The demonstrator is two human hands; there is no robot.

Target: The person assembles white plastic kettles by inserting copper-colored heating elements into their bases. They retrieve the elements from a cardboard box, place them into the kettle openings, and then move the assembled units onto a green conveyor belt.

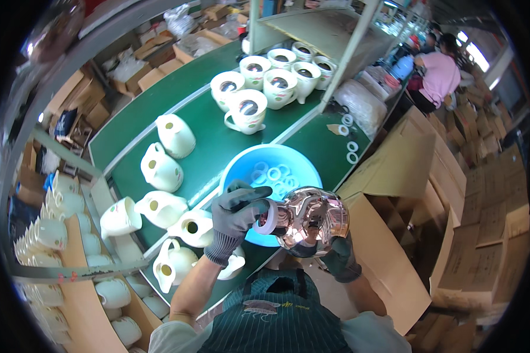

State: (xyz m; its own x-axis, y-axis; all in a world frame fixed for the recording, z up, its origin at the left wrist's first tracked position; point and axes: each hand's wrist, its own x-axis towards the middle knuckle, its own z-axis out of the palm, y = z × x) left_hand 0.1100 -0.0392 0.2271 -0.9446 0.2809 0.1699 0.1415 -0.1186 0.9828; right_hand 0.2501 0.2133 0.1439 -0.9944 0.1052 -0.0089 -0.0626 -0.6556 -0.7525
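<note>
A mirrored, copper-tinted vacuum flask liner (313,220) lies on its side above the bowl, its neck pointing left. My right hand (342,258), in a dark knitted glove, grips the liner's round body from below right. In a grey glove, my left hand (238,216) pinches a translucent white ring (268,217) around the mouth end of the neck. How firmly the ring sits there cannot be told. Beneath both hands stands a light blue plastic bowl (234,170), with several white rings (274,174) inside.
White jug shells (163,170) stand or lie on the green conveyor table (132,154) at left. Farther back, several jugs (247,110) hold mirrored liners. An open divided cardboard box (388,256) is at right. Metal posts (351,53) rise from the table. Another person (439,77) is farther back.
</note>
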